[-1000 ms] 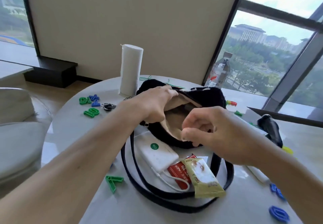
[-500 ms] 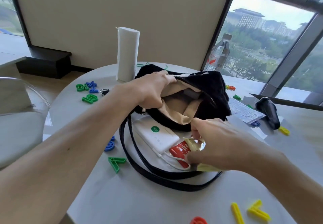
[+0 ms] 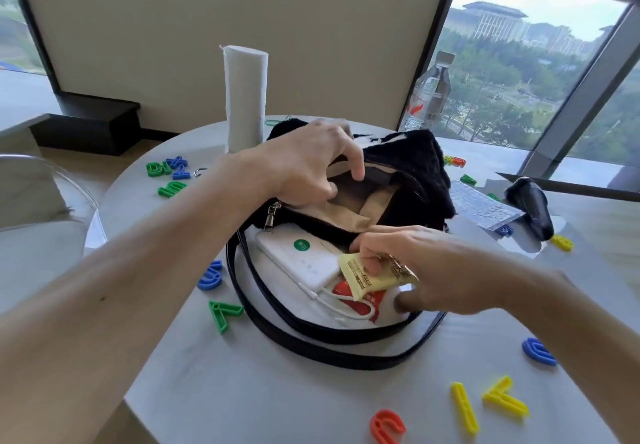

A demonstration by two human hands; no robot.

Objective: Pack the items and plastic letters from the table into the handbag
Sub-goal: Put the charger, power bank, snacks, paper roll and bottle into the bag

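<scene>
Right hand (image 3: 415,263) down at the near right of the handbag (image 3: 408,173), fingers curled and pinching the yellow sachet (image 3: 367,277) by its far end, thumb underneath. Sachet lifted at a tilt, long axis running from far left down to near right, lower edge overlapping the red packet (image 3: 360,300) beneath. Red packet flat on the table (image 3: 242,391), inside the loop of the black strap (image 3: 311,343), with the white cable of the power bank (image 3: 298,258) curling across it. Power bank just left of the sachet, also inside the strap loop, long axis angled toward the bag.

Left hand (image 3: 308,170) at the far left lip of the handbag, fingers hooked over the rim and pulling the beige lining back, mouth held wide. Opening directly beyond the sachet, slightly left, facing near; only the near rim of the bag between them. Right hand clearly the nearer one to the sachet, already holding it; left hand committed to the rim.

Probably a short lift away and left over the near rim next, sachet turned end-first into the gap. Likely snags: the cable and the red packet under the sachet.

Plastic letters (image 3: 225,314) scattered well apart around the bag, left, near and right. Paper roll (image 3: 245,97) and water bottle (image 3: 431,94) upright beyond it.
</scene>
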